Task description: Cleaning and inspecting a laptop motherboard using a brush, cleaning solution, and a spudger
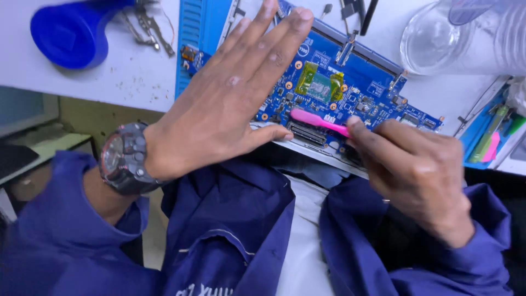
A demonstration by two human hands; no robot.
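The left hand (219, 104) lay flat and wide, steadying the blue circuit board (350, 82), while at its 3 o'clock the right hand (416, 175) pinched a pink tool (318, 121) against the board's near edge.

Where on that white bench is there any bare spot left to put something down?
One open patch of white bench lies between the blue funnel-like cup, the small metal tools and the blue circuit board, though it is speckled with crumbs. A narrower strip runs below the clear plastic container. The board itself is crowded: left hand flat on it, right hand holding a pink tool.

A white workbench (131, 77) carries a blue circuit board (350, 82); a blue cup (71, 33); a clear glass vessel (438, 38); metal tweezers (145, 27).
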